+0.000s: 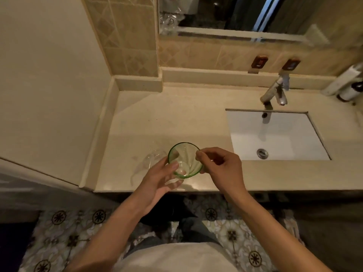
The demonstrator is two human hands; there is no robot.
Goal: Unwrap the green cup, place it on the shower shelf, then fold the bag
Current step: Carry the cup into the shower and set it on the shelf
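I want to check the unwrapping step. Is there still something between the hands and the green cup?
Probably yes. Clear plastic wrap seems to cover the green cup and trails left onto the counter. The left hand cradles the cup; the right hand pinches at its rim.

Beige countertop (pixel 176 114), white sink (pixel 275 138), chrome faucet (pixel 275 91), mirror (pixel 235 14), patterned floor tiles (pixel 64 232)
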